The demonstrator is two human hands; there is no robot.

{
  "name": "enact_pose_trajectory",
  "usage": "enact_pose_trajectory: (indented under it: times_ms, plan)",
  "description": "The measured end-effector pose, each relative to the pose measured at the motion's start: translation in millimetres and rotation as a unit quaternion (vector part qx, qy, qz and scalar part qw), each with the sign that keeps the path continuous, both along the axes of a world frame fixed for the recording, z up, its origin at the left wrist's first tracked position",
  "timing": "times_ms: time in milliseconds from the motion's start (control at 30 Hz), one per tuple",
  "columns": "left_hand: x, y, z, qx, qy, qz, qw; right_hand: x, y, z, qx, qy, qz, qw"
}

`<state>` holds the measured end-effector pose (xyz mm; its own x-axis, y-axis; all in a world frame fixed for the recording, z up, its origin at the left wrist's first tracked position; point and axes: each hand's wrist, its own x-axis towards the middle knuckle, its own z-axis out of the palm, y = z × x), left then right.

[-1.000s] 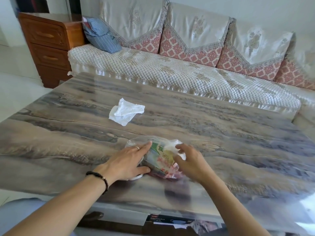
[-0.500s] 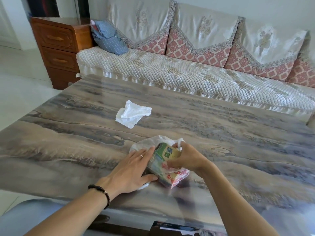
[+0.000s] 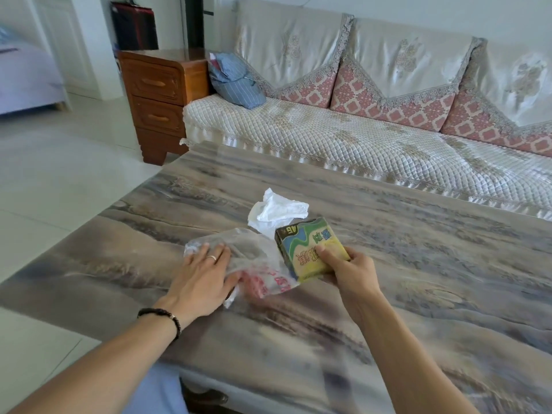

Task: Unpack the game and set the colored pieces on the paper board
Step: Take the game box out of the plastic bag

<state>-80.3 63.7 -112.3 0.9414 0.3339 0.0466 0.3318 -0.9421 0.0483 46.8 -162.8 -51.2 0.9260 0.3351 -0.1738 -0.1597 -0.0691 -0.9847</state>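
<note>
While its far end is tilting up off the tabletop, the small green-and-yellow cardboard game box point(image 3: 310, 251) is sitting in the grip of the right hand point(image 3: 348, 268), whose thumb is lying across the printed top face and whose fingers are curling underneath. Just left of the box, the crumpled clear plastic bag with red print point(image 3: 257, 264) is lying flat on the table, and the left hand point(image 3: 203, 279) is pressing down on it with straight, spread fingers, a ring showing on one of them and a dark beaded bracelet point(image 3: 162, 316) circling the wrist. Beyond the box, a crumpled white tissue point(image 3: 276, 212) is resting on the glossy grey-brown marbled table point(image 3: 418, 264). Behind the table, a cream quilted sofa point(image 3: 343, 141) is running along the wall, with a blue striped cushion point(image 3: 236, 80) at its left end beside a wooden two-drawer cabinet point(image 3: 158, 97).
</note>
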Motion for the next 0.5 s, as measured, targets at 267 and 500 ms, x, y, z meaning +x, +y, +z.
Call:
enact_pose_trajectory:
  times_ms: [267, 500]
  plan:
    - [44, 59, -2, -0.004, -0.029, 0.151, 0.988, 9, 55, -6, -0.022, 0.035, 0.034, 0.999]
    - [116, 62, -1, -0.086, -0.077, 0.199, 0.973, 18, 62, -15, -0.050, 0.053, 0.008, 0.997]
